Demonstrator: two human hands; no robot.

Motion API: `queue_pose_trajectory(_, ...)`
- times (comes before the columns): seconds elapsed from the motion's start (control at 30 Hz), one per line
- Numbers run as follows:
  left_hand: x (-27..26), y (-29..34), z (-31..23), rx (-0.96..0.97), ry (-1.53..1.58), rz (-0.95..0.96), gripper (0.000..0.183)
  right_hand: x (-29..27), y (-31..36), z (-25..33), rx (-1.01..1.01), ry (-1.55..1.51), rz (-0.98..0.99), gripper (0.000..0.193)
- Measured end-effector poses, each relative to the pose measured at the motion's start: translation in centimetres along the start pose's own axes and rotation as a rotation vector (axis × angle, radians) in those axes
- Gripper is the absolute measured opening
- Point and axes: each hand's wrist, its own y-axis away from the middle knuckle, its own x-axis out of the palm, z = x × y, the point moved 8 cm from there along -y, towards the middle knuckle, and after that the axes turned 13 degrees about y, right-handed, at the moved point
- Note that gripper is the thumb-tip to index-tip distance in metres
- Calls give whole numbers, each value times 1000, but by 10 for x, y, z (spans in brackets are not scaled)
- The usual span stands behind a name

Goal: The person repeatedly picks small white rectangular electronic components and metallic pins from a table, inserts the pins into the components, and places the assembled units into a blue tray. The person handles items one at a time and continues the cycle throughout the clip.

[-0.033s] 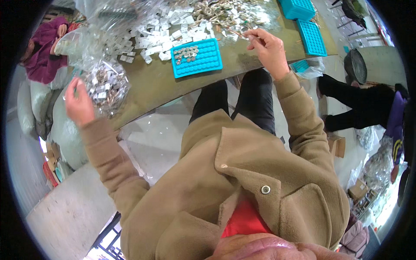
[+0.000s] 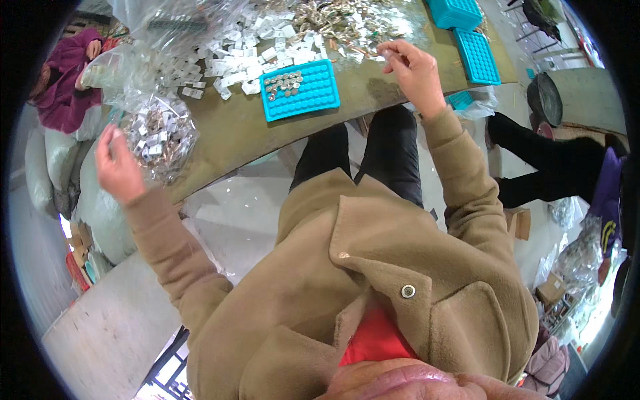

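Note:
My left hand (image 2: 121, 165) is at the table's left edge, beside a clear plastic bag (image 2: 160, 140) filled with small white and metallic pieces. Its fingers point up and stand apart, with nothing plainly held. Over the table's far side, right of centre, my right hand (image 2: 415, 73) is closed in a pinch; whatever is between its fingertips is too small to make out. Between my hands lies a blue tray (image 2: 310, 103) with rows of round pockets. Several small round metallic pieces (image 2: 283, 83) sit in its upper left pockets.
Loose white pieces (image 2: 267, 50) and a heap of brassy small parts (image 2: 333, 23) cover the table's far side. More blue trays (image 2: 477, 57) rest at the right corner. A person in purple (image 2: 67, 87) sits at the left; another person's dark-clad legs (image 2: 547, 160) are at the right.
My left hand has shifted slightly down and left, with its fingers a little farther from the bag. My right hand holds nearly the same pinch. The view has shifted slightly.

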Motion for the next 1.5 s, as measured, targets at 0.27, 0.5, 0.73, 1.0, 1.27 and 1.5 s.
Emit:
queue_pose_trajectory(0.27, 148, 128, -61, -488, 882, 364, 17, 10, -56, -12, -172, 628, -62, 23)
queue_pose_trajectory(0.5, 223, 198, -73, -763, 962, 796, 18, 17, -52, 18, -394, 884, -18, 21)
queue_pose_trajectory(0.73, 227, 185, -67, -825, 999, 699, 18, -30, -67, 15, -285, 146, -172, 12)
queue_pose_trajectory(1.0, 236, 155, -77, -814, 1034, 597, 23, -1, -66, -12, 17, -170, 90, 22)
queue_pose_trajectory(1.27, 243, 137, -116, -546, 1193, 576, 50, 26, -12, 58, -75, -679, 317, 15)
queue_pose_trajectory(1.5, 241, 154, -94, -756, 1150, 519, 17, 53, 20, 62, 107, -1062, 380, 8)
